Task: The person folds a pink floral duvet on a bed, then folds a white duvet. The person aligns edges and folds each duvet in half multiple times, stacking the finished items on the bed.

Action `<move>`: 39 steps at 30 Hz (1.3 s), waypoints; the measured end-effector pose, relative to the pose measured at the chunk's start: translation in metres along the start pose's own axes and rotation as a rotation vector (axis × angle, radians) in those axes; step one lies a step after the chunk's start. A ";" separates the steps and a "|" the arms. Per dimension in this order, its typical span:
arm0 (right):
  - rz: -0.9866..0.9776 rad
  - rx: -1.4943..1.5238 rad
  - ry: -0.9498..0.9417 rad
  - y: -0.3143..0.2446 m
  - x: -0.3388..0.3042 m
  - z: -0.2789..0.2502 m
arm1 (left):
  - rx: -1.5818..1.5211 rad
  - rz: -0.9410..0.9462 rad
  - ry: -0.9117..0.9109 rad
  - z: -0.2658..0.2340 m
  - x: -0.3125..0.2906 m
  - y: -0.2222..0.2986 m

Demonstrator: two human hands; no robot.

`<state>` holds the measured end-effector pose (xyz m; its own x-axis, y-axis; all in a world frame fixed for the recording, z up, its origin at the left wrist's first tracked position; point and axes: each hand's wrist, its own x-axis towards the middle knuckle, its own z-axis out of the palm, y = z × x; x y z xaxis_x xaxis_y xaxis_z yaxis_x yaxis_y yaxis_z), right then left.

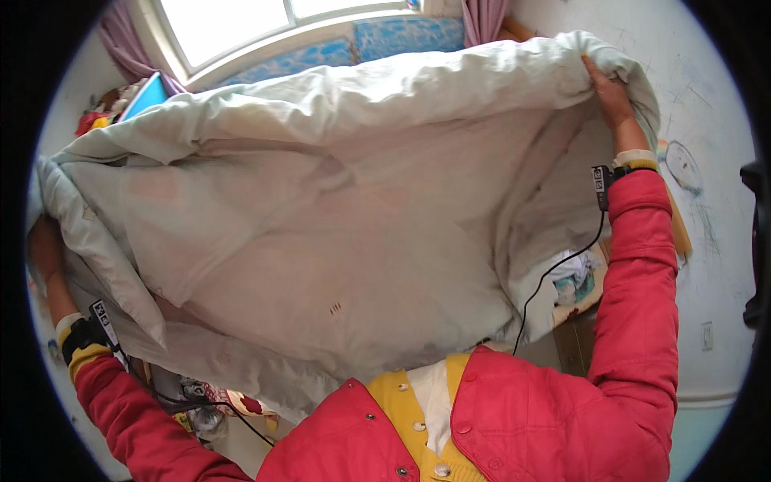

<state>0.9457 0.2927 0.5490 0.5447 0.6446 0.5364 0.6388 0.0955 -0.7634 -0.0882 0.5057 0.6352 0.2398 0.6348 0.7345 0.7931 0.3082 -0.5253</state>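
Observation:
A large off-white quilt [345, 217] hangs spread out in front of me, its thick folded edge raised along the far side. My right hand [612, 95] grips its far right corner, the thumb on the near face and the other fingers hidden behind the cloth. At the far left, my left hand [46, 245] holds the other end, with its fingers tucked out of sight in the folds. Both arms are stretched wide, and the quilt sags between them toward my body.
A window [233, 28] with purple curtains [132, 40] lies beyond, above blue patterned panels [409, 34]. Scribbles mark the white wall [707, 120] on the right. Clutter [205, 410] shows below the quilt. Black cables [534, 289] run from both wrists.

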 end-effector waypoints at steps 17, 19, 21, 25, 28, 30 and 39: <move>0.766 -0.222 -1.036 0.299 -0.396 0.129 | -1.038 -1.084 -1.822 0.085 -0.558 0.271; 0.839 -0.342 -0.963 0.332 -0.434 0.102 | -0.904 -1.067 -2.022 0.042 -0.618 0.283; 0.862 -0.543 -0.979 0.351 -0.470 0.079 | -1.217 -1.258 -2.123 0.000 -0.670 0.290; 0.944 -0.846 -0.685 0.361 -0.505 0.057 | -0.727 -1.396 -2.110 -0.062 -0.739 0.331; 0.872 -1.151 -0.499 0.366 -0.515 0.043 | -0.667 -1.418 -2.040 -0.098 -0.757 0.360; 0.965 -0.970 -0.478 0.378 -0.523 0.028 | -0.670 -1.471 -1.995 -0.113 -0.755 0.378; 1.140 -0.336 -0.583 0.440 -0.592 -0.014 | -0.825 -1.332 -2.135 -0.153 -0.769 0.402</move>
<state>0.9119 -0.0573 -0.0992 0.6049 0.4757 -0.6386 0.1302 -0.8503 -0.5100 0.1323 0.0335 -0.0750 -0.3604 0.1081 -0.9265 0.0967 0.9922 0.0782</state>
